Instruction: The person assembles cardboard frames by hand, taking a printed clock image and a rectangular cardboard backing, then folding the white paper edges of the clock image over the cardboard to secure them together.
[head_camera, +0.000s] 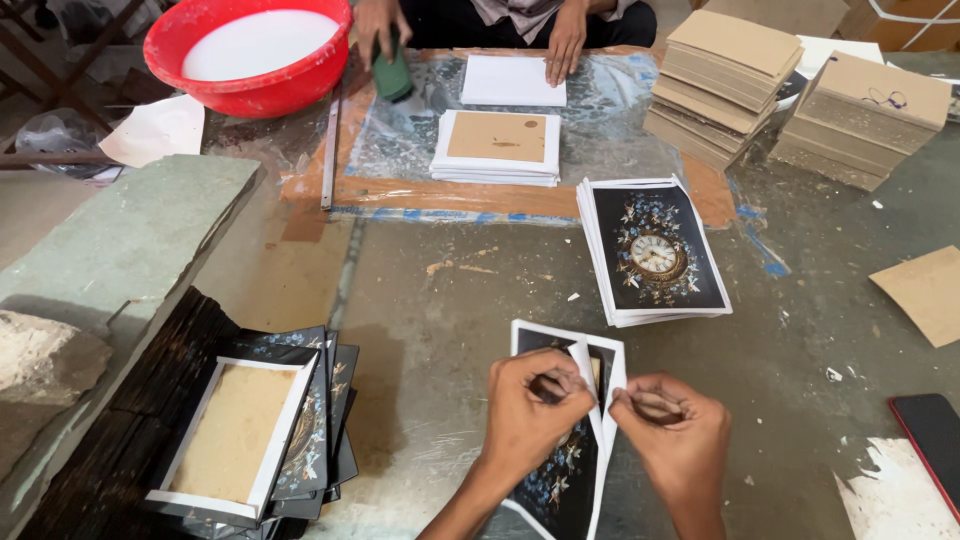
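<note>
Nearest, left hand (530, 415) and right hand (672, 432) pinching folded white flaps of dark floral printed sheet (560, 480) at tabletop's (450, 300) near edge. Open room ahead; clock-print stack (655, 250) beyond, covered boards (250, 430) left, phone (935, 440) right, co-worker's hands far side.

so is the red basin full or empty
Nearly full: white liquid in the red basin reaches close to its rim.
</note>
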